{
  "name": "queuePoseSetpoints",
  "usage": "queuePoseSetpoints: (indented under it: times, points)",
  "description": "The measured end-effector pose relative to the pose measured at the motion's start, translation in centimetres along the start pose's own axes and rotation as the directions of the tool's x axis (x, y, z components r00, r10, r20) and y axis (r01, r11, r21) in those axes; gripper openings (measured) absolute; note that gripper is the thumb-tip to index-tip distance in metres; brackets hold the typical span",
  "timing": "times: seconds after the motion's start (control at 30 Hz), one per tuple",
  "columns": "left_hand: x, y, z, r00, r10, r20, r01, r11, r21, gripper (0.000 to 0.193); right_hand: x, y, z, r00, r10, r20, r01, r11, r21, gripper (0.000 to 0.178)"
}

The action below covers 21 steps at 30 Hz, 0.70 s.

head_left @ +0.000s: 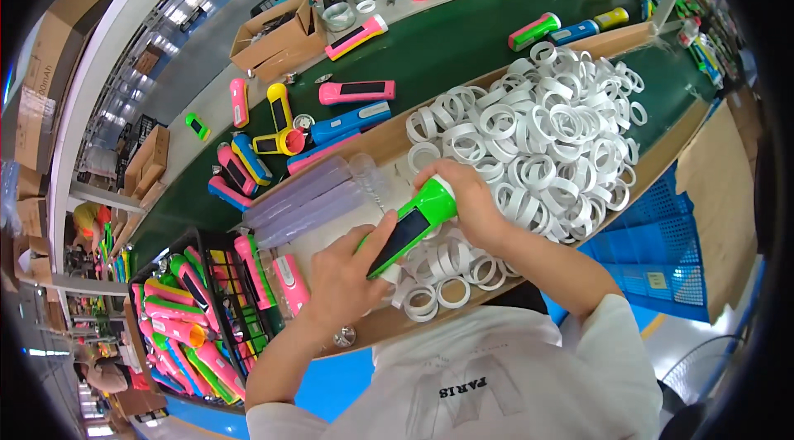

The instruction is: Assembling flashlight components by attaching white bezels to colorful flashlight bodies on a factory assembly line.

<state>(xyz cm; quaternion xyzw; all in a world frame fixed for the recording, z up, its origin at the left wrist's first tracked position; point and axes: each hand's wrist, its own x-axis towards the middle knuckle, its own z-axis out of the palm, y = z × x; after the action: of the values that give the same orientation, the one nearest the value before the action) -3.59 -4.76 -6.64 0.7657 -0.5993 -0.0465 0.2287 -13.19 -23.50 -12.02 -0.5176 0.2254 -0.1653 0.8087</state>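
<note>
A bright green flashlight (433,206) with a dark panel along its handle is held slantwise in front of me. Around the handle, my left hand (343,275) is closed. My right hand (470,198) grips the wide head end, where a white rim shows beside the fingers; whether that rim is a loose ring I cannot tell. A big heap of white plastic rings (571,113) lies in a shallow cardboard tray (389,328) beyond and right of my hands. More rings (453,292) lie just below the flashlight. Clear plastic sleeves (302,200) are at the tray's left.
At the left stands a black basket (217,251) full of colourful flashlights. Several more, including a pink one (357,92), lie on the green belt (447,35). An open cardboard box (285,43) sits beyond it. A blue crate (653,233) is at the right.
</note>
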Motion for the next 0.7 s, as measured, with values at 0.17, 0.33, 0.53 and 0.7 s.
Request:
queuePoseSetpoints:
  times: [0.17,0.33,0.53,0.7]
  points:
    - [-0.6,-1.0,0.6,0.984,0.110,-0.138,-0.114,0.993,-0.020,0.067,-1.3,-2.7,-0.8,0.965,-0.080,0.249,0.083,0.997,-0.002,0.051]
    - [-3.5,-1.4,4.4,0.861,0.182,0.475,0.495,-0.515,-0.699,0.071,-2.7,-1.4,0.2,0.908,-0.234,0.347,0.125,0.943,0.308,0.052]
    - [-3.8,1.5,4.9,0.955,-0.271,-0.123,0.236,0.942,-0.239,0.075,-2.2,0.9,1.7,0.996,-0.076,0.055,0.062,0.974,0.217,0.027]
    - [-5.2,2.4,5.0,0.926,-0.374,-0.054,0.274,0.761,-0.588,0.079,-3.3,-0.7,3.4,0.976,-0.109,0.187,-0.009,0.842,0.539,0.034]
